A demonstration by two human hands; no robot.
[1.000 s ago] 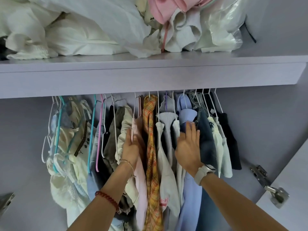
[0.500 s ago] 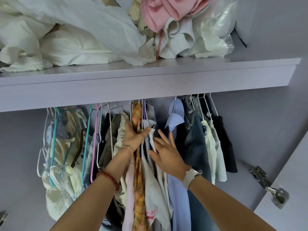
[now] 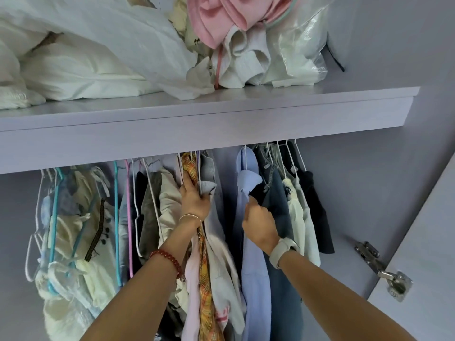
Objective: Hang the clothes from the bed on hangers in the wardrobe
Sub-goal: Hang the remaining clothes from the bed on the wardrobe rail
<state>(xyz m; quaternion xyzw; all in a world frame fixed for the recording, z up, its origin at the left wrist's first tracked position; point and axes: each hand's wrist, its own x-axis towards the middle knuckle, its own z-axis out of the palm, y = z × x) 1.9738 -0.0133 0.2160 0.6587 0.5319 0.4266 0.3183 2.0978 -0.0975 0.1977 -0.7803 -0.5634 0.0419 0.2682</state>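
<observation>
Left hand [image 3: 195, 200] grips plaid shirt [image 3: 190, 168] w/ neighbours; right hand [image 3: 260, 223] clutches blue shirt [image 3: 248, 183] — gap between them. Shove harder — hangers could unhook from under the shelf [image 3: 221, 119].

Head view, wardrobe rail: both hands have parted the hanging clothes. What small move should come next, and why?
Probably let go and turn to fetch a garment. The left hand holds the plaid shirt bunch aside, the right hand grips the light blue shirt, and a gap is open between them; neither hand holds anything to hang.
</observation>
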